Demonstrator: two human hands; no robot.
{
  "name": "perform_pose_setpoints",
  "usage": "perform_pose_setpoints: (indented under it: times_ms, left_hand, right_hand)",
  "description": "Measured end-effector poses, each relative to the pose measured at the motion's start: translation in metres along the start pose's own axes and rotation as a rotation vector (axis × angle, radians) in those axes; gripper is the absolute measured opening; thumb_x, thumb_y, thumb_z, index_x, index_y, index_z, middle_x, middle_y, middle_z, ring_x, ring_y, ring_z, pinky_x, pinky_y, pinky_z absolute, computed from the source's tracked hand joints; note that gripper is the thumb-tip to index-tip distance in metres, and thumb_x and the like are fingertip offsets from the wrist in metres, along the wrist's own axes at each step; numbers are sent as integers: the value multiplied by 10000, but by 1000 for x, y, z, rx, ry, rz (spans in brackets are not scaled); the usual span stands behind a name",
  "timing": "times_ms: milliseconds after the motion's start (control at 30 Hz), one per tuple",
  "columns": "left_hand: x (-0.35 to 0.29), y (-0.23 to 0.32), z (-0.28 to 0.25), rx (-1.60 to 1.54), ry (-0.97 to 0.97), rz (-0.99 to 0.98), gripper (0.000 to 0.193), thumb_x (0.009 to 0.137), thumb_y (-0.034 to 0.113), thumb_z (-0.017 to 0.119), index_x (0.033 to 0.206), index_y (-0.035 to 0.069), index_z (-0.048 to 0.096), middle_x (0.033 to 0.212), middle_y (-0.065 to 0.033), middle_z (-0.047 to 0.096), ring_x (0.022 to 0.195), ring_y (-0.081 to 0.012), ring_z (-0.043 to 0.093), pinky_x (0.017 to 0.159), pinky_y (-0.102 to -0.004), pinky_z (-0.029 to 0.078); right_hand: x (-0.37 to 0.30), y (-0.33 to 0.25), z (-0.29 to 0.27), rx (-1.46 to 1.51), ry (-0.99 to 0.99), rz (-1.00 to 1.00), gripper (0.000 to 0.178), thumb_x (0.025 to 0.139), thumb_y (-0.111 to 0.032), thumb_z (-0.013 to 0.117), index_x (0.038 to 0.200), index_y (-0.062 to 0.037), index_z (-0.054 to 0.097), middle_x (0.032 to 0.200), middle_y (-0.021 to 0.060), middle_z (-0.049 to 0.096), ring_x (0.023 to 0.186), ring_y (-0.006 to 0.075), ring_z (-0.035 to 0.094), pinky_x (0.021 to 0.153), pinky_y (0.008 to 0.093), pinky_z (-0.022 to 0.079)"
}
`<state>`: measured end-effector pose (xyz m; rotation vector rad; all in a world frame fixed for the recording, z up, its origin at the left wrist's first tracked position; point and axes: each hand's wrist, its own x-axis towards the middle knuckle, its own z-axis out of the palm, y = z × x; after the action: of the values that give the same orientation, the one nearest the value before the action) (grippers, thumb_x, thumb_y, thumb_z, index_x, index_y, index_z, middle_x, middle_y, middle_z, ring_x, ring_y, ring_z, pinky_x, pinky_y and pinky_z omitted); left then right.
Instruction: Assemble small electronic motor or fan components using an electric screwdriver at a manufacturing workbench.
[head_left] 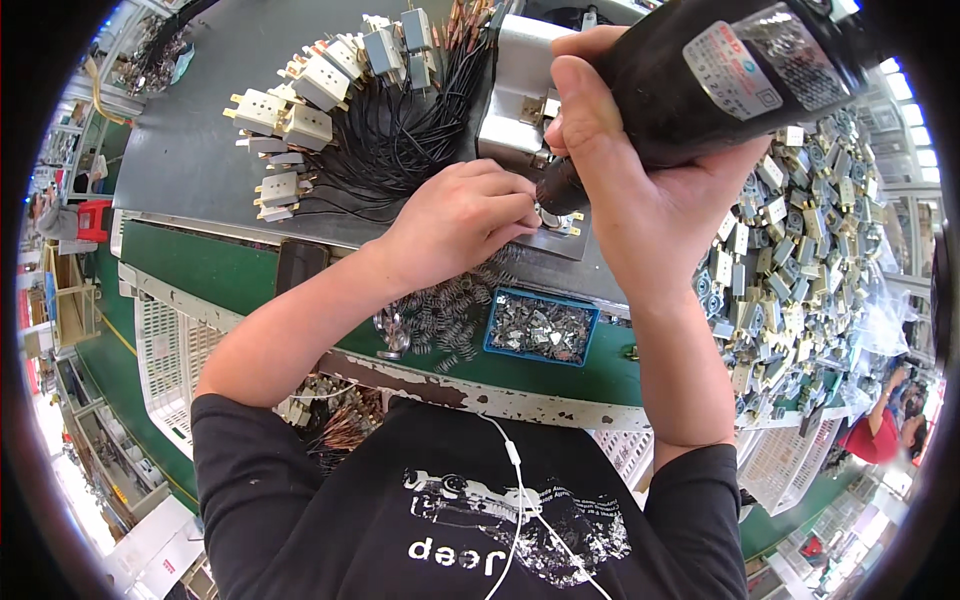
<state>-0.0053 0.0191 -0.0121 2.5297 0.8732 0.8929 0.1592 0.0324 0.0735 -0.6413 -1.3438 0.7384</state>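
Observation:
My right hand (pixel 650 200) is wrapped round a black electric screwdriver (pixel 655 95), tilted with its tip down to the left. Under the tip, a small part with brass prongs (pixel 572 224) shows at the front edge of the grey work surface; most of it is hidden. My left hand (pixel 450 215) is closed right beside the tip, its fingers pinched together. What they hold, if anything, is covered by the fingers. Behind that hand lies a bundle of black cords (pixel 400 150) with white and grey plug bodies (pixel 320 82) on their ends.
A metal fixture (pixel 522 60) stands behind the screwdriver tip. Nearer me are loose coil springs (pixel 435 325) and a blue tray (pixel 535 359) of small metal parts. A dark flat object (pixel 299 265) lies left. Many plug bodies (pixel 800 260) are heaped right; a person in red (pixel 878 435) is beyond.

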Motion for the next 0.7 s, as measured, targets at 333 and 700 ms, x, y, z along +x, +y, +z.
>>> perform_pose_setpoints:
  times_ms: [333,700]
  left_hand:
    - [-2,-4,2,-70,27,-44,132,771,98,770,863,87,676,919,-40,679,887,-283,635,781,-403,526]
    - [9,7,-9,-66,-257,-304,296,885,271,723,1023,42,595,959,-117,624,964,-330,650,833,-447,536]
  right_hand:
    - [6,-8,18,112,-68,263,614,818,91,740,1304,11,374,1012,119,654,942,177,678,807,297,568]
    - [23,43,12,374,-238,-84,234,830,45,756,1035,26,644,890,65,699,704,93,659,618,230,532]
